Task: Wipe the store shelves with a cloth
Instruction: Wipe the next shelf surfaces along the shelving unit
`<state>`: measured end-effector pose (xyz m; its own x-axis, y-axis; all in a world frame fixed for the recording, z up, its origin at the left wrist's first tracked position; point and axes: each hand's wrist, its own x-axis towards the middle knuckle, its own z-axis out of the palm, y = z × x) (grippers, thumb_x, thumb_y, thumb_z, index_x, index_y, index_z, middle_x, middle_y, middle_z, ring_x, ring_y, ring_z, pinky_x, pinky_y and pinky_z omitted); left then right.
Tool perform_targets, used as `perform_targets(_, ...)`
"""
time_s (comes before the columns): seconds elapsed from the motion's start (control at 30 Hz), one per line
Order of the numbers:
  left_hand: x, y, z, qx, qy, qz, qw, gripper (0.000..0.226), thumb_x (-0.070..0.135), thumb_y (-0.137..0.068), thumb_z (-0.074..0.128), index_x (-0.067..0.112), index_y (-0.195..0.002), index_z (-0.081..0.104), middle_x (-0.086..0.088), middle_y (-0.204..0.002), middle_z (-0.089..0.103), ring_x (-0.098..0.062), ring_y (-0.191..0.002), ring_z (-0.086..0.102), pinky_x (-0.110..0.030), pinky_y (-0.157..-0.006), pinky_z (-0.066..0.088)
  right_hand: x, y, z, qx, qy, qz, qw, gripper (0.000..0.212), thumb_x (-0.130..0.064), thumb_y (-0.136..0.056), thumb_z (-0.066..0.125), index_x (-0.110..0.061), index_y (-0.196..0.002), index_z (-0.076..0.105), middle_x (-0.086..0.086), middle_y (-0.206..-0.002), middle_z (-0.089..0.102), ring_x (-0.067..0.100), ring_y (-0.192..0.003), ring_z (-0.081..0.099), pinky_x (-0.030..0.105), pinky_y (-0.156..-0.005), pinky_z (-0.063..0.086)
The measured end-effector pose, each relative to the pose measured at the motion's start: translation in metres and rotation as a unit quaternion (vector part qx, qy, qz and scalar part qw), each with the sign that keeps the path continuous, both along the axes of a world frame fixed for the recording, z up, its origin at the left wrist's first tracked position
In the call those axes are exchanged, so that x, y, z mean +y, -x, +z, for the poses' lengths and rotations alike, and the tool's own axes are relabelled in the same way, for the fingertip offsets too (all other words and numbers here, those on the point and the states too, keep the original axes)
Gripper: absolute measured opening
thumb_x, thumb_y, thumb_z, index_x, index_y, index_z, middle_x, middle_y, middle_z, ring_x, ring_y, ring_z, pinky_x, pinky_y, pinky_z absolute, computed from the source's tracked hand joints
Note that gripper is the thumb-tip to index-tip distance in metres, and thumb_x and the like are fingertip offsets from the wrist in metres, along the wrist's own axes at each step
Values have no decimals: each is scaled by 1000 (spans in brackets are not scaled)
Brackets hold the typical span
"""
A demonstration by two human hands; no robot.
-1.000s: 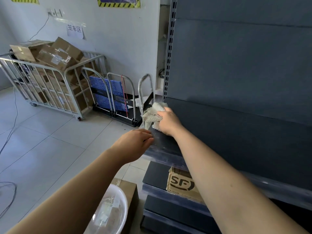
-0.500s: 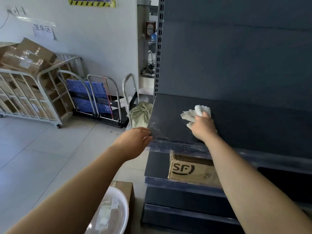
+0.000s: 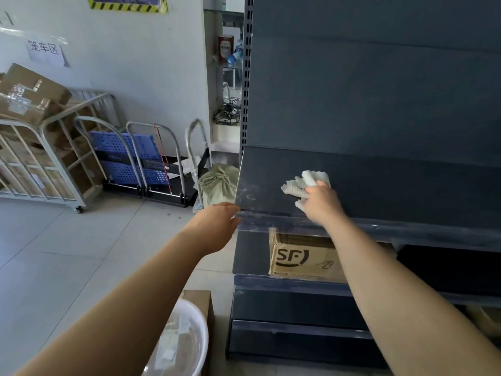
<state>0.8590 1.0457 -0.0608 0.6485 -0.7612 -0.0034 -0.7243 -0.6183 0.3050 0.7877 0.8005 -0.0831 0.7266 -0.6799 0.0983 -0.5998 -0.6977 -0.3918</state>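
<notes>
Right hand [image 3: 321, 203] is clenching a nubby white cloth [image 3: 303, 183] on the dark, flat shelf [image 3: 393, 185], bare surface stretching rightward. Left hand [image 3: 217, 223] is touching the shelf's front-left corner, grip unclear.

Count: 1 cloth [image 3: 305, 182], 3 dark shelves [image 3: 406, 185], 1 SF box [image 3: 301, 257], 1 white basin [image 3: 187, 340], 2 hands [image 3: 217, 223].

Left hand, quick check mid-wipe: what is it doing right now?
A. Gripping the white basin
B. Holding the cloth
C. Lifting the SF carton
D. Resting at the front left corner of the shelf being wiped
D. The left hand sits at the front left corner of the shelf, while the right hand presses the cloth on the shelf top.
</notes>
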Motion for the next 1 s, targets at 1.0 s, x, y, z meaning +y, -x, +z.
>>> perform_targets(1.0, -15, -2, 1, -34, -24, 67, 997, 29, 19, -96, 40, 13, -108, 66, -9, -109, 66, -29, -102, 61, -38, -83, 50, 70, -45, 17, 50, -75, 288, 953, 49, -7, -88, 41, -30, -126, 60, -7, -154, 31, 26, -138, 33, 44, -113, 30)
